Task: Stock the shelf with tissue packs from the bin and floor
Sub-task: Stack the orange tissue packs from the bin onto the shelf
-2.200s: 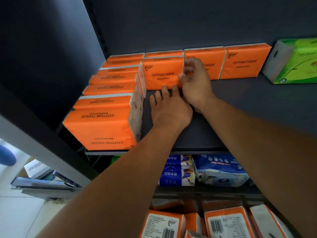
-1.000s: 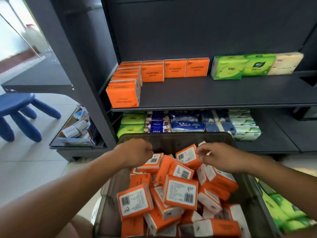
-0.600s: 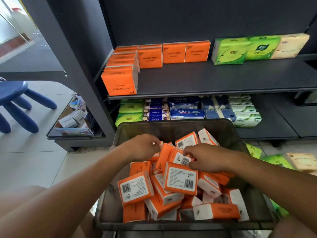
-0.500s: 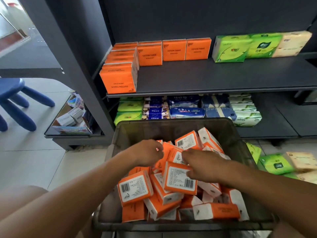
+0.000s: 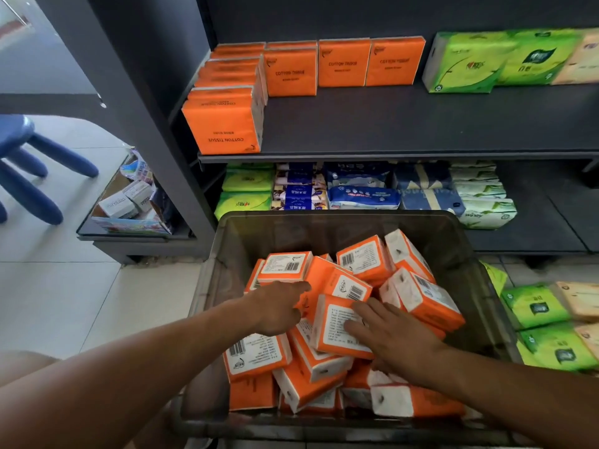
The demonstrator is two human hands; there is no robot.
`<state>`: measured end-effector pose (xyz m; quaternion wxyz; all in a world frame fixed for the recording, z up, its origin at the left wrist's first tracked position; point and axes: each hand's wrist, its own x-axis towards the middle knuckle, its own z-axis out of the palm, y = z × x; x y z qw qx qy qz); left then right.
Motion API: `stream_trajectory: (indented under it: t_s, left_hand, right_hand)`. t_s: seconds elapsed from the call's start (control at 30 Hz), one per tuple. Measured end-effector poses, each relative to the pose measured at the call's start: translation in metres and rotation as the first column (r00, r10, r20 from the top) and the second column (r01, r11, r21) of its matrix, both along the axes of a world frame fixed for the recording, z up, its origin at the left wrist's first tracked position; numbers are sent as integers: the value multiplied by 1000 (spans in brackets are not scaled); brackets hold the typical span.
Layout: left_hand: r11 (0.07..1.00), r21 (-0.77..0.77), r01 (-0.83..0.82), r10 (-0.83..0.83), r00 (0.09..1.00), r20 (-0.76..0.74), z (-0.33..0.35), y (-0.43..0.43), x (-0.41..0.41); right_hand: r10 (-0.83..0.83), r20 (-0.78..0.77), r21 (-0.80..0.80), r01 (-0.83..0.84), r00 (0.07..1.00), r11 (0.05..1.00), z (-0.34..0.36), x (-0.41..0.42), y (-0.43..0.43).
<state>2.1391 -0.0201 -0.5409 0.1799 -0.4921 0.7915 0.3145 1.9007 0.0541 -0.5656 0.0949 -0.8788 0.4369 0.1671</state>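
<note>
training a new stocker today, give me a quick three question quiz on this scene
1. True or false: the right hand rests on an orange pack in the bin.
2. What lies on the floor right of the bin? A) green packs B) blue packs C) bottles
3. Fill in: on the upper shelf, the stocked orange packs sit at its ____ end.
Key: 1 true; 2 A; 3 left.
</note>
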Motion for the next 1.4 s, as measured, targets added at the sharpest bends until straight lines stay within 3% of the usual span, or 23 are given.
stream_trajectory:
  t_s: [0.1, 0.2, 0.3, 0.43, 0.5, 0.6, 0.73, 0.83, 0.9, 1.23, 1.4]
  left_hand:
    - [998, 65, -22, 22, 1000, -3, 1, -1, -1]
    - [990, 130, -56, 59, 998, -18, 2, -1, -3]
    - [985, 152, -84, 91, 995, -44, 3, -1, -4]
    - [985, 152, -77, 91, 992, -84, 2, -4, -4]
    - [979, 160, -130, 156, 974, -164, 1, -10, -1]
    - [926, 280, -253, 332, 898, -289, 10, -20, 1]
    - [881, 353, -314, 448, 793, -413, 30, -33, -2]
    - [820, 471, -326, 541, 712, -449, 40, -38, -5]
    - [800, 501, -329, 571, 673, -470, 45, -41, -8]
    - [729, 533, -430, 683, 403, -609, 73, -53, -16]
    - [694, 526, -491, 698, 283, -657, 83, -55, -20]
  right_hand:
    - [39, 27, -63, -38, 999, 997, -6, -1, -5]
    - [-2, -9, 3, 2, 1000, 1000, 6, 0, -13]
    - [21, 68, 69, -26, 997, 997, 10, -1, -16]
    - [-81, 288, 180, 29, 954, 983, 18, -9, -20]
    - [-208, 385, 269, 106, 899, 957, 23, -11, -22]
    - [-388, 551, 340, 226, 739, 913, 31, -11, -27]
    - [-574, 735, 438, 392, 362, 809, 51, -10, -45]
    - [-626, 773, 529, 442, 101, 725, 71, -9, -59]
    - [-635, 772, 574, 420, 7, 703, 83, -11, -66]
    - [-628, 772, 611, 392, -101, 688, 108, -13, -85]
    - [-617, 782, 592, 410, -87, 694, 117, -7, -93]
